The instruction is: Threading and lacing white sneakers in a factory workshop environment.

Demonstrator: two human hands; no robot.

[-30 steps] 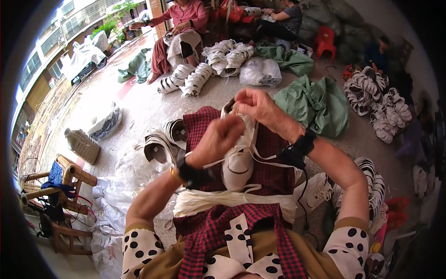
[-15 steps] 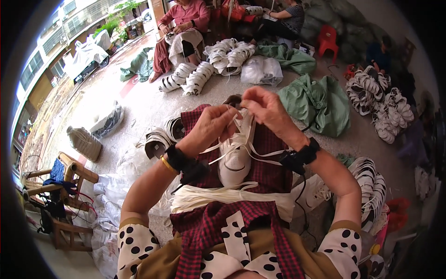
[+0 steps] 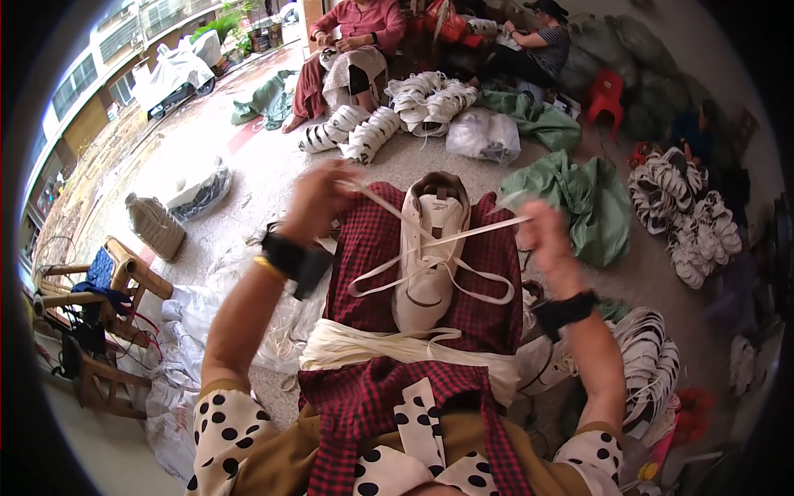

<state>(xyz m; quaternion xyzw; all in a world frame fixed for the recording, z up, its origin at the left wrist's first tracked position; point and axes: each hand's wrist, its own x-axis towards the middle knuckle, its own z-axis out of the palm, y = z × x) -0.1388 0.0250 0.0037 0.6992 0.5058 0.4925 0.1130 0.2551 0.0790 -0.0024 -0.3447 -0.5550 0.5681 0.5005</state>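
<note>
On my lap, over red and black checked cloth (image 3: 356,306), lies a cream sneaker (image 3: 423,302), its toe toward me. The white shoelace (image 3: 490,227) crosses over the tongue, and both of its ends are drawn out sideways. My left hand (image 3: 318,202), smeared by motion, is closed on one end beyond the shoe's left side. My right hand (image 3: 547,236) pinches the other end out to the right. Lower down, lace loops spread to either side of the shoe. A bundle of loose cream laces (image 3: 397,354) lies across my lap below the toe.
Strung white shoe uppers (image 3: 430,99) lie on the floor ahead, with more at the right (image 3: 703,240). A green sack (image 3: 591,215) sits ahead right. Bamboo chair (image 3: 107,285) and clear plastic sheeting (image 3: 194,331) are at left. Other people sit working at the back.
My hands have moved apart from above the shoe's opening, left hand leftward, right hand rightward and down. The lace ends now stretch out between them, and the shoe's opening shows.
</note>
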